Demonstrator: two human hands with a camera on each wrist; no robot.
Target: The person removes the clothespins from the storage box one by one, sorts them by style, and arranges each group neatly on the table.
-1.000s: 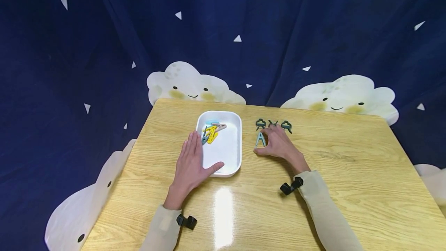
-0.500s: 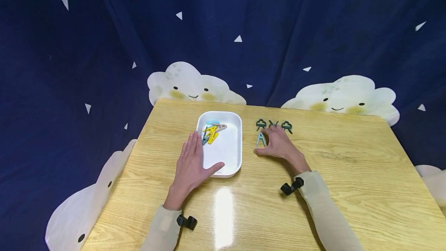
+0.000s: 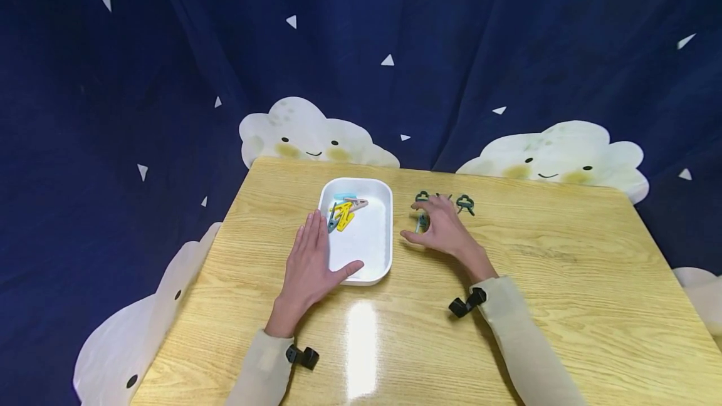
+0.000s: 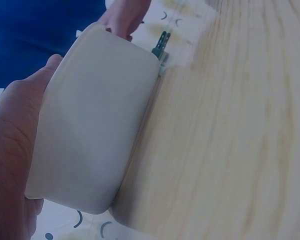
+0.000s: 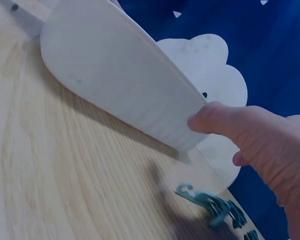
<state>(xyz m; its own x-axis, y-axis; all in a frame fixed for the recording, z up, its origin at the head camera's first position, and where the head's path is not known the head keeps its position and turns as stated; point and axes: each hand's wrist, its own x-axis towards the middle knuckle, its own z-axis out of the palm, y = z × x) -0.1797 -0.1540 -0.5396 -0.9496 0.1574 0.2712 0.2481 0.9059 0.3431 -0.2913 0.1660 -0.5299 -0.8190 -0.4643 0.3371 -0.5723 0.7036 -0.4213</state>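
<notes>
My left hand (image 3: pixel 307 262) lies along the left side of a white tray (image 3: pixel 369 243), fingers straight and thumb over its near corner. In the tray lies a small pile of plastic clothespins (image 3: pixel 343 213), yellow, blue, pinkish and grey-blue. To the right, my right hand (image 3: pixel 442 224) hovers with thumb and fingers apart over a pale teal clothespin (image 5: pixel 205 200) on the table. Nothing is gripped between them. In the head view that hand partly hides the clothespin.
A row of dark green clips (image 3: pixel 465 202) lies just beyond my right hand, the middle one mostly covered by it. The wooden table (image 3: pixel 564 306) ends at a dark blue curtain (image 3: pixel 350 30) with cloud figures.
My right hand has come off the teal clothespin, rising and shifting slightly left with its thumb spread away. The clothespin stays on the table. My left hand has kept its place.
</notes>
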